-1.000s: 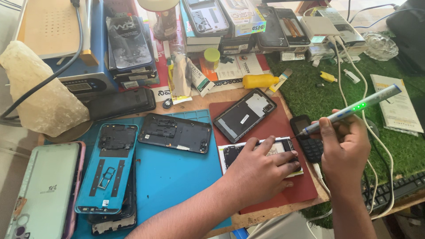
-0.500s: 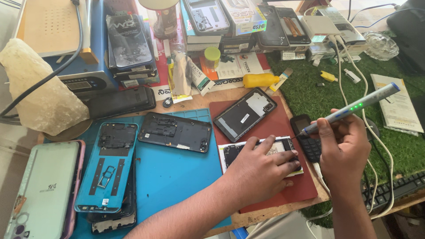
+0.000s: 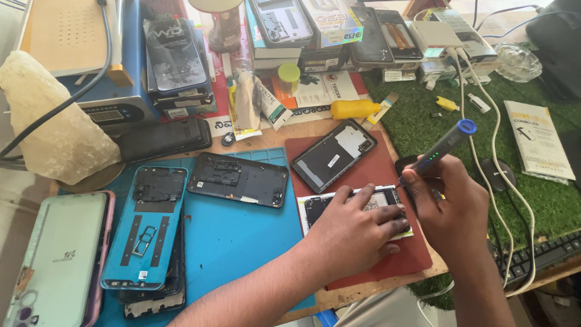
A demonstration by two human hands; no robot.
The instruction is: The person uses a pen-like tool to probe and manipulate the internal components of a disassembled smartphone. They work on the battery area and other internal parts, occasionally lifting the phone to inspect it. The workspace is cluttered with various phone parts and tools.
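L hand [image 3: 351, 233] flat on opened phone [image 3: 378, 200], unchanged; R hand [image 3: 451, 206] fisted round electric screwdriver [image 3: 439, 148], maybe steeper.

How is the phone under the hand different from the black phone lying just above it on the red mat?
The opened phone is pressed down by the left hand and lies level; the black phone lies free and slanted. The right hand aims an electric screwdriver at the opened phone only. Both rest on the red mat.
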